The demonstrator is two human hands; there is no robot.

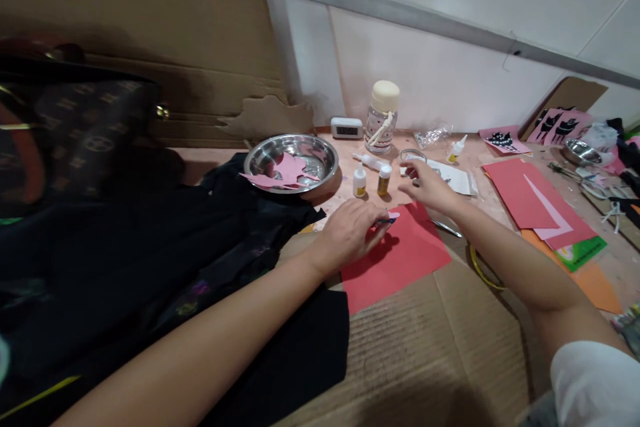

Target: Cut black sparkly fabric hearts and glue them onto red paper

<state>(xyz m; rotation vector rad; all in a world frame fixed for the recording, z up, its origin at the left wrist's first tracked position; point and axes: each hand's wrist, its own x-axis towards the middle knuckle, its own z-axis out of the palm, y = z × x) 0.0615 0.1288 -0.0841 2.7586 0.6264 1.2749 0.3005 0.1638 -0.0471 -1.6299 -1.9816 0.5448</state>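
My left hand (350, 233) rests on a red paper sheet (400, 257) with its fingers closed around a small blue-tipped pen or tool (387, 220) and a bit of pink paper. My right hand (425, 187) hovers just beyond the sheet, fingers curled loosely, near two small glue bottles (371, 180) and a little glass dish (413, 157). I cannot see anything in it. The red sheet lies on brown cardboard (440, 340).
A steel bowl (293, 160) holds pink paper cutouts. Black fabric (150, 267) and a dark patterned bag (75, 133) fill the left. A capped jar (383, 117), a small clock (347, 127), red and orange paper sheets (540, 207) and pink cards with black shapes (560, 123) lie further back and right.
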